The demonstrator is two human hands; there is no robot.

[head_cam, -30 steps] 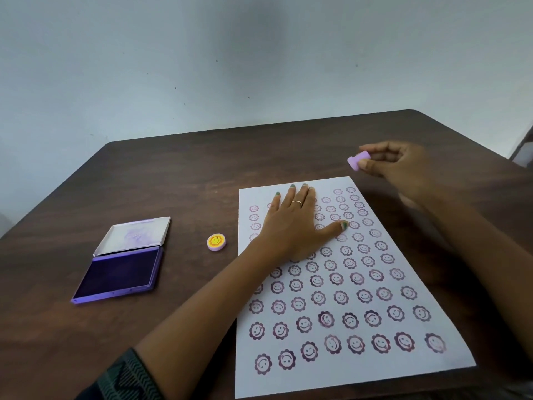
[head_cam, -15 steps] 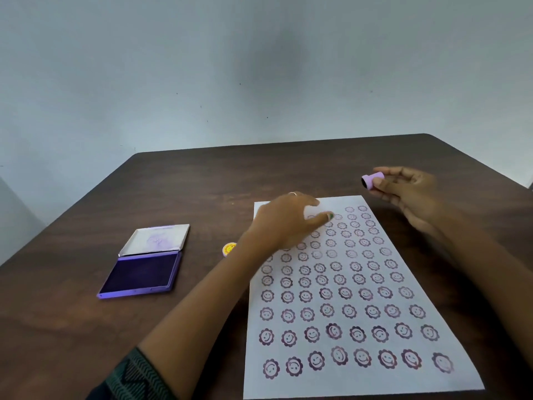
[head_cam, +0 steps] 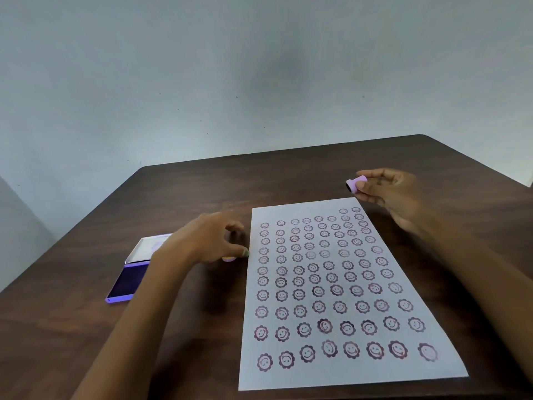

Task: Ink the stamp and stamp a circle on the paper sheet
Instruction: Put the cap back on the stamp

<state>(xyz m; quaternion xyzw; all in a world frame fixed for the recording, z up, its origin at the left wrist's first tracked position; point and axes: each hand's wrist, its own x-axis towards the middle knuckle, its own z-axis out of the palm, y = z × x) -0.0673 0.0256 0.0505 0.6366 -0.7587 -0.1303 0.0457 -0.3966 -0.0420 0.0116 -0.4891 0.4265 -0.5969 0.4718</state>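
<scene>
Two hands are in view, and each is doing something different. Your right hand (head_cam: 395,194) pinches one lilac stamp (head_cam: 356,182) between thumb and fingertips, held sideways in the air just beyond the far right corner of the paper sheet (head_cam: 340,370), its dark face turned toward your left. Your left hand (head_cam: 207,241) hovers low over the dark wooden surface (head_cam: 202,327) just off the sheet's left edge, fingers loosely curled, gripping nothing that you can see; it is motion-blurred. One small yellow-and-lilac cap (head_cam: 229,258) peeks out from under its fingertips. One ink pad (head_cam: 127,281) lies open further to the left of that hand, its lid flipped back and partly hidden by your wrist. The single sheet, between your two forearms, carries rows of flower-face prints, too many to count surely.

Compared with half a second ago, your left hand has left the sheet, where it rested on the upper rows, and moved left to the cap. Your right hand holds the stamp in much the same place.
</scene>
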